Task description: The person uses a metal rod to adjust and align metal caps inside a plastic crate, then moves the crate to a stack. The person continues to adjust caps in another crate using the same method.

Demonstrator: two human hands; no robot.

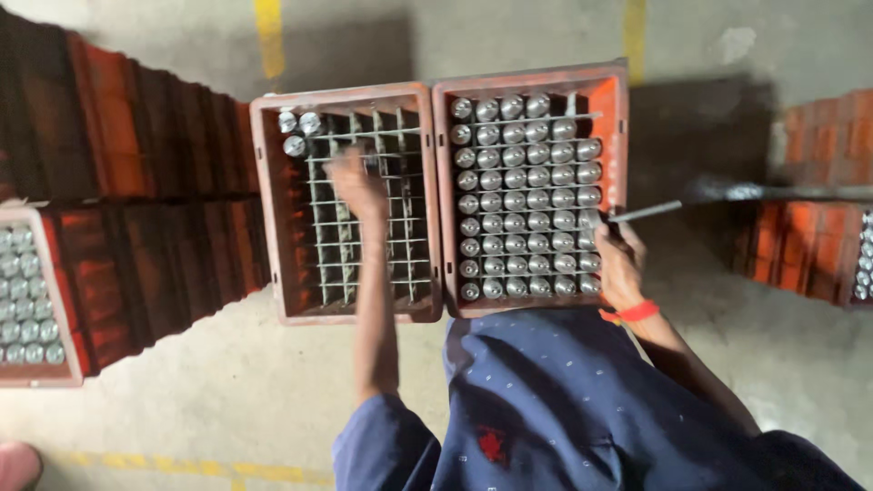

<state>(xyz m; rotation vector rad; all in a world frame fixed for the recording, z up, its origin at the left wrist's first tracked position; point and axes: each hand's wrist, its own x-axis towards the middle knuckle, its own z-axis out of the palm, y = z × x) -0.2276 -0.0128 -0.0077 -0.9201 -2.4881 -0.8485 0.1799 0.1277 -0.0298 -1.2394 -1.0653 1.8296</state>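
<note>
Two red crates stand side by side on the floor in front of me. The left crate (273,209) has a wire grid that is mostly bare, with three silver capped bottles (298,132) in its far left corner. The right crate (618,118) is nearly full of silver capped bottles (523,195). My left hand (356,186) reaches over the left crate's grid; it is blurred and I cannot tell what it holds. My right hand (617,264), with a red wristband, is at the right crate's near right corner, closed around a thin metal rod (647,212).
Stacks of red crates (136,182) stand to the left, one (27,291) filled with silver capped bottles. More red crates (818,227) stand at the right with a metal bar (782,192) across them. Yellow floor lines (269,36) run beyond the crates.
</note>
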